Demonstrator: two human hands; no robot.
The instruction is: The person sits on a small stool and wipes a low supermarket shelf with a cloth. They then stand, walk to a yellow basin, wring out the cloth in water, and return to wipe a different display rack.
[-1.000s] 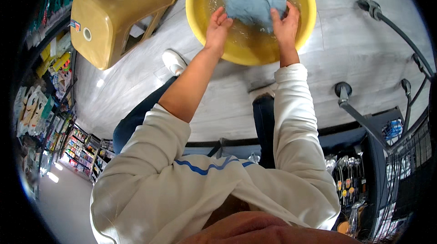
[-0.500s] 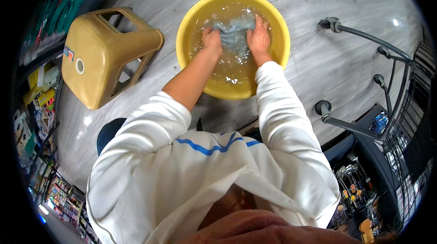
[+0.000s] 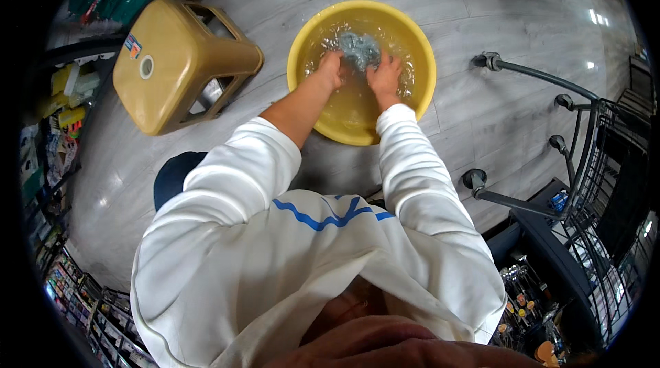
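A round yellow basin [image 3: 429, 72] of cloudy water stands on the floor ahead of me. In it a wet grey-blue cloth [image 3: 359, 48] lies bunched up, partly under the surface. My left hand [image 3: 333, 68] is closed at the cloth's near left side, its fingertips hidden in the water. On the near right side my right hand [image 3: 385, 78] has its fingers bent against the cloth, thumb toward the middle. Both wrists are above the water.
A tan plastic stool [image 3: 165, 69] lies tipped on its side left of the basin. To the right is a dark metal rack [image 3: 550, 86] with round feet. Stocked shelves [image 3: 62, 134] line the left edge, and utensils [image 3: 522, 292] hang at the lower right.
The cloth has gone from stretched between my hands to a bunched lump just beyond them. My hands have come slightly nearer to me in the basin. The whole view has shifted a little.
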